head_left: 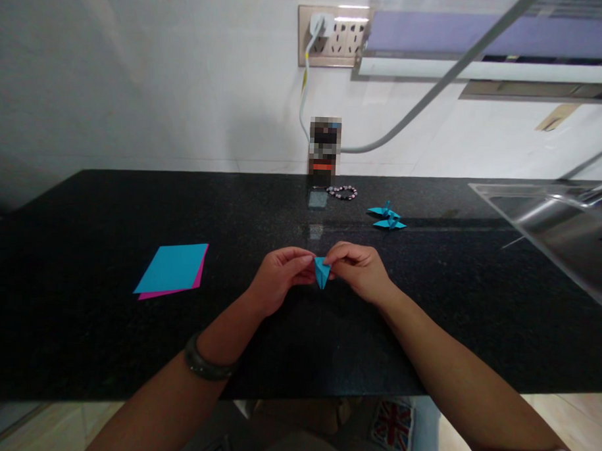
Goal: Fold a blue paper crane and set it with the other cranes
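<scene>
Between my two hands is a small piece of folded blue origami paper (322,273), its narrow split point facing me. My left hand (282,277) pinches its left edge with thumb and fingers. On the other side, my right hand (357,268) grips the upper right corner, thumb on top. Behind my right hand, two finished blue paper cranes (390,224) sit close together on the counter. To the left of my hands lies a stack of square paper (174,267), blue on top with pink showing beneath.
The black countertop (80,336) runs up to a tiled wall. A metal sink (568,221) is at the right. A phone-like blurred object (325,147) stands against the wall beside a beaded strap (349,193). A cable hangs from the socket panel (337,37).
</scene>
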`<state>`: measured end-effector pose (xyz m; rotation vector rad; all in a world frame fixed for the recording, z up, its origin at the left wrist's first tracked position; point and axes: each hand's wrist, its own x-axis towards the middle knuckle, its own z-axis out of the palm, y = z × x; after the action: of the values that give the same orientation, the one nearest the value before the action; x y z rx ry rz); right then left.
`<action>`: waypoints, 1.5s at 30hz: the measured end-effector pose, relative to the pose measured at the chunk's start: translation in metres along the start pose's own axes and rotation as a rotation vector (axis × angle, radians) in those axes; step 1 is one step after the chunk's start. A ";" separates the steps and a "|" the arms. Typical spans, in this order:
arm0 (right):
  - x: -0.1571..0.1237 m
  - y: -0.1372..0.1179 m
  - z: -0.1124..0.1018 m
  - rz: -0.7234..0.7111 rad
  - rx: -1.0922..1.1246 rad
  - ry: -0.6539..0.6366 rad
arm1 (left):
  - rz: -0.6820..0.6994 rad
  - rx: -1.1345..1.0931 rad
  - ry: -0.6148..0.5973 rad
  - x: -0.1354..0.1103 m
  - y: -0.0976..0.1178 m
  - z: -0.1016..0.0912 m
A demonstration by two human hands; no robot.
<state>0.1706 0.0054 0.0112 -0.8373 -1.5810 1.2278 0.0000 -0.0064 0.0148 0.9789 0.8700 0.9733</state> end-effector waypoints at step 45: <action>0.000 0.000 0.009 0.186 -0.125 0.003 | 0.477 0.882 0.141 -0.005 -0.004 0.006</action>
<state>0.1620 0.0020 0.0108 -1.0858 -1.6193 1.2662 0.0046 -0.0140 0.0134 1.9509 1.2530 1.0729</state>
